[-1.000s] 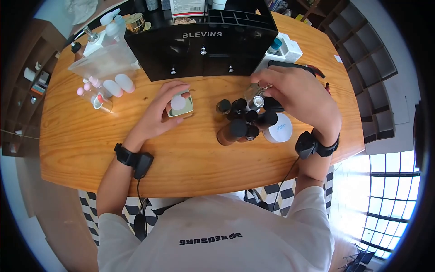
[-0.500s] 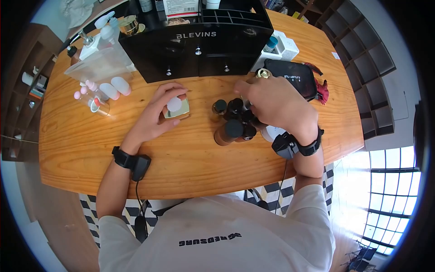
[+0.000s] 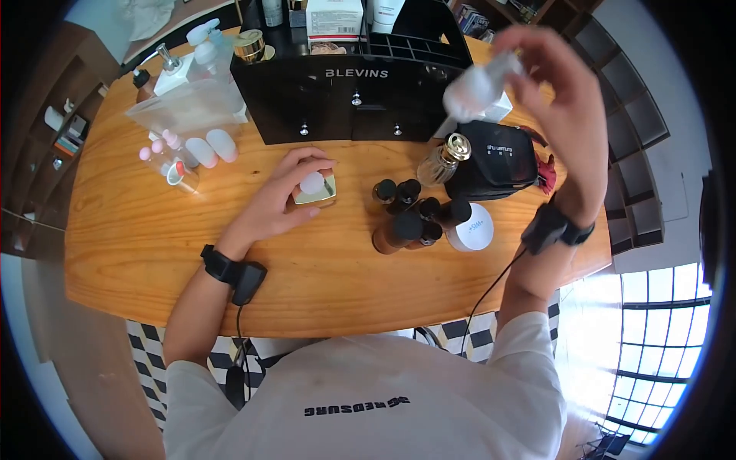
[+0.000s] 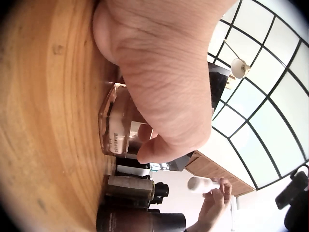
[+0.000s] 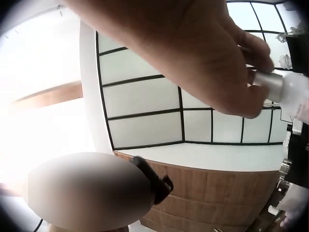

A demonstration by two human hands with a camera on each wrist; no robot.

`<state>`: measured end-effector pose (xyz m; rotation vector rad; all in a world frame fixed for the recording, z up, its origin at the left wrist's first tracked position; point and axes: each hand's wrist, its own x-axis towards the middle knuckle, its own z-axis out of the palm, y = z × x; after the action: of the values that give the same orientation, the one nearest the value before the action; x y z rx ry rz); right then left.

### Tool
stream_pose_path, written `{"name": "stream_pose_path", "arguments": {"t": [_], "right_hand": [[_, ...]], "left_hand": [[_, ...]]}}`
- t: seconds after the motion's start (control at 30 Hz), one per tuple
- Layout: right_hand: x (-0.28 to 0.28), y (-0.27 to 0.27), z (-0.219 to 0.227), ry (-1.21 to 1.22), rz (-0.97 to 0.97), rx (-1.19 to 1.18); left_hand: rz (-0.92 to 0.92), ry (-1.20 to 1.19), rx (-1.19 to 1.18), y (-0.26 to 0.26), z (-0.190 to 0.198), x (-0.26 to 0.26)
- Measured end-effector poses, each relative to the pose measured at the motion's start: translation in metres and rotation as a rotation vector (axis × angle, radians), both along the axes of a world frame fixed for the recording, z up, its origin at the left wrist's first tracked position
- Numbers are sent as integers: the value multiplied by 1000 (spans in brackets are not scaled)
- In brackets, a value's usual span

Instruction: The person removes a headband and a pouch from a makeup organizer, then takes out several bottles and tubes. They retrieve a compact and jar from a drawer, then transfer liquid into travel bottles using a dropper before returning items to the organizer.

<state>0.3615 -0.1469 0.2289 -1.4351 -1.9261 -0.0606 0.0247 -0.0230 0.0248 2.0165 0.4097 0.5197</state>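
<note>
Up in the air, over the right end of the black drawer box [image 3: 307, 100], the right hand [image 3: 563, 100] pinches a pale bottle [image 3: 471, 90] by its silver cap [image 5: 270, 86]; the bottle is blurred in the head view. On the wooden table the left hand [image 3: 276, 198] curls round a square glass bottle [image 3: 320, 191] with a gold top and a round pale cap [image 3: 312, 182]. The left wrist view shows that glass bottle [image 4: 116, 123] beside the thumb. Several dark-capped brown bottles [image 3: 397, 233] stand between the hands, with a white round jar [image 3: 471, 228] beside them.
A gold-capped glass bottle [image 3: 442, 162] stands by a black case [image 3: 497, 161] at the right. Pink-capped bottles [image 3: 159, 157], a small white cup [image 3: 182, 179] and a translucent bin [image 3: 180, 109] are at the left. White cartons stand behind the case.
The right hand has risen from among the dark bottles and moved up and right, with the pale bottle in its fingers. The left hand keeps its place at the glass bottle. The head view has shifted slightly.
</note>
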Motion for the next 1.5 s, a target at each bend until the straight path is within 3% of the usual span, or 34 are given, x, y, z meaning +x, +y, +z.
{"name": "stream_pose_path", "arguments": {"t": [0.07, 0.1, 0.17, 0.23, 0.27, 0.3, 0.37, 0.47, 0.57, 0.63, 0.7, 0.9, 0.97, 1.1, 1.17, 1.2, 1.33, 1.5], "right_hand": [[34, 38, 7, 116, 106, 123], [-8, 41, 28, 261, -24, 161], [13, 76, 28, 287, -82, 131], [27, 110, 24, 149, -205, 99], [31, 124, 17, 211, -174, 51], [47, 146, 3, 17, -151, 158], [45, 157, 2, 44, -228, -82], [47, 168, -15, -105, -183, 57], [45, 166, -12, -4, -212, -89], [55, 173, -19, -121, -178, 9], [55, 171, -20, -238, -144, 110], [45, 110, -26, -92, -188, 214], [49, 78, -37, -47, -154, -19], [16, 17, -50, 55, -71, -216], [12, 2, -59, -153, 101, -320], [11, -2, -60, -162, 89, -492], [4, 4, -80, -259, -8, -578], [3, 18, -86, -278, 49, -549]], "left_hand": [[-10, -27, -31, 0, -5, 0], [-14, -57, -65, 1, -8, 1], [-25, -66, -45, 2, -8, 1], [-29, -72, -25, 2, -8, 1], [-31, -64, -12, 2, -7, 0], [-32, -55, 1, 2, -6, 0], [-32, -53, -8, 2, -5, -1], [-27, -88, 13, 3, -10, 1], [-27, -128, 22, 3, -12, 2], [-34, -130, -7, 3, -13, 2], [-38, -141, 20, 4, -15, 2], [-51, -92, 28, 5, -14, 0], [-27, -77, 28, 3, -12, 1], [8, -62, 31, 2, -13, 3], [23, -86, 27, -1, -13, 5], [40, -111, 29, -1, -12, 5], [73, -104, 30, -1, -13, 4], [103, -16, 21, -5, -3, 5]]}}
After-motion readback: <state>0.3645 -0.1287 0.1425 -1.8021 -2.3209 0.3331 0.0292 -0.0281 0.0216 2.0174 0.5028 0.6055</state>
